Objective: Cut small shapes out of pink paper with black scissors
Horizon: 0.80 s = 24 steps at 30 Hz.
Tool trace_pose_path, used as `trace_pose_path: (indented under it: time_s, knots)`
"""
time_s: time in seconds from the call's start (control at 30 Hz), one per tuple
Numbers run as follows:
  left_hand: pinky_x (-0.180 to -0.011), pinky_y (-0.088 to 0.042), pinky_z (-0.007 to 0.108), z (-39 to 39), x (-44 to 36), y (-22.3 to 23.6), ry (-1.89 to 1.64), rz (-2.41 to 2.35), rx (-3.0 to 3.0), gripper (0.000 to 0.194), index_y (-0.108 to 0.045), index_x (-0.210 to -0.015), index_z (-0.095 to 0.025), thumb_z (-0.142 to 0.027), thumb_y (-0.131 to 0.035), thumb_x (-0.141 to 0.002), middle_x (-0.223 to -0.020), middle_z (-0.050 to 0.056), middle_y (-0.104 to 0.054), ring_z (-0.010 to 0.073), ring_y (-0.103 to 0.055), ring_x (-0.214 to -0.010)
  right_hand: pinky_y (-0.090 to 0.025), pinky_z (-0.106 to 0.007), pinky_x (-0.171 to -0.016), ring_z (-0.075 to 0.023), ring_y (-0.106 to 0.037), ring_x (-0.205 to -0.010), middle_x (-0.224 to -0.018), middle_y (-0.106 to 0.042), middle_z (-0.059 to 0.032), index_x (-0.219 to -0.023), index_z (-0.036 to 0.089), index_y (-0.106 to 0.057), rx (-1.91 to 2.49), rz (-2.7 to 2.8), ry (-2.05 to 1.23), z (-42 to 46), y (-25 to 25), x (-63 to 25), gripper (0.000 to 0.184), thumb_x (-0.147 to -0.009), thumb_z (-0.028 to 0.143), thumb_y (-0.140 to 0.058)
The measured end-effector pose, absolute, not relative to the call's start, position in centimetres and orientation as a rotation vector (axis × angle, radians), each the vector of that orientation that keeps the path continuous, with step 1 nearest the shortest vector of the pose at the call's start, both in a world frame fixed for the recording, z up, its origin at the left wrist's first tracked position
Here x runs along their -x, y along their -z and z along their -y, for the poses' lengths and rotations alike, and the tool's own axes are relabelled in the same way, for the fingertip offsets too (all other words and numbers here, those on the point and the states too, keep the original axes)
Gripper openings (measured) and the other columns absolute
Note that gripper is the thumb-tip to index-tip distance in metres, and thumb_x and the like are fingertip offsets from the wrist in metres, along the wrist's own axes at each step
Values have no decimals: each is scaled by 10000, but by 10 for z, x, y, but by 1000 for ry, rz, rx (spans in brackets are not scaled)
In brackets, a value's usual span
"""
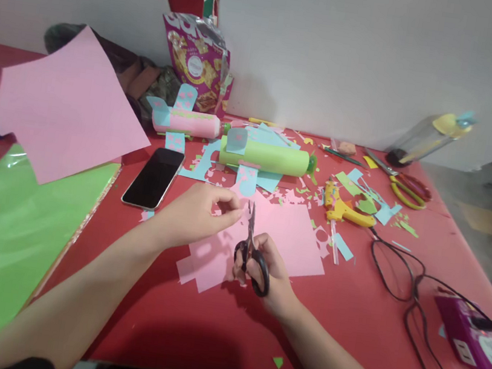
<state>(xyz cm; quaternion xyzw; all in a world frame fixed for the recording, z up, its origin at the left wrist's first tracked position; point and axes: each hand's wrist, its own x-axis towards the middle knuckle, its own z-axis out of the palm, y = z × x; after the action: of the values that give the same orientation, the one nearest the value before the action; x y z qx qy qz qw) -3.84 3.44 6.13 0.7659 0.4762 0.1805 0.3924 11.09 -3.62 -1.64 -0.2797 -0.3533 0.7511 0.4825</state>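
Note:
My right hand (268, 270) grips a pair of black-handled scissors (250, 240), its blades pointing away from me and slightly parted. Just left of the blade tips, my left hand (205, 215) is closed in a pinch on a tiny scrap of pink paper, partly hidden by the fingers. Under both hands lies a cut pink sheet (298, 234) on the red table. Beyond them rests a green paper-wrapped bottle (272, 158) with light blue fins. A pink-wrapped bottle (195, 123) with spotted blue fins lies behind it to the left.
A phone (154, 178) lies left of my left hand, near a large pink sheet (73, 111) and green sheets (3, 248). To the right are a yellow glue gun (343, 210) with its cord, larger scissors (404, 185), a clear bottle (426, 139) and a purple box (472, 335). Paper scraps surround the wrapped bottles.

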Motion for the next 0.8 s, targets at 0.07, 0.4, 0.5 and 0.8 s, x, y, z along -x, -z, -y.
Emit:
trace_pose_path:
  time_s: [0.07, 0.4, 0.5, 0.8]
  knots:
    - [-640, -389, 191, -35, 38, -62, -465, -1219, -1945, 206, -482, -578, -163, -270, -453, -751, -632, -31, -561, 105, -520, -642, -399, -264, -534, -55, -444, -466, -622, -430, 83, -736, 224, -340, 679, 859, -1830, 36, 16, -110, 302, -714, 340, -618]
    - [-646, -406, 187, -34, 39, -62, -534, -1299, -1924, 174, -562, -646, -164, -276, -477, -749, -682, -22, -614, 116, -550, -681, -368, -242, -508, -53, -442, -469, -629, -434, 80, -723, 219, -345, 678, 860, -1854, 36, 16, -110, 304, -705, 327, -628]
    - [-648, -412, 194, -35, 39, -62, -544, -1298, -1927, 181, -567, -649, -165, -280, -473, -751, -684, -20, -617, 121, -552, -682, -349, -235, -497, -53, -439, -470, -631, -434, 78, -724, 217, -349, 677, 866, -1856, 37, 16, -110, 299, -708, 328, -626]
    - [-658, -420, 200, -34, 40, -63, -569, -1312, -1917, 166, -557, -646, -165, -265, -470, -747, -679, -17, -612, 122, -544, -674, -324, -224, -469, -55, -427, -455, -604, -437, 80, -716, 216, -344, 694, 894, -1873, 36, 16, -111, 315, -697, 345, -630]
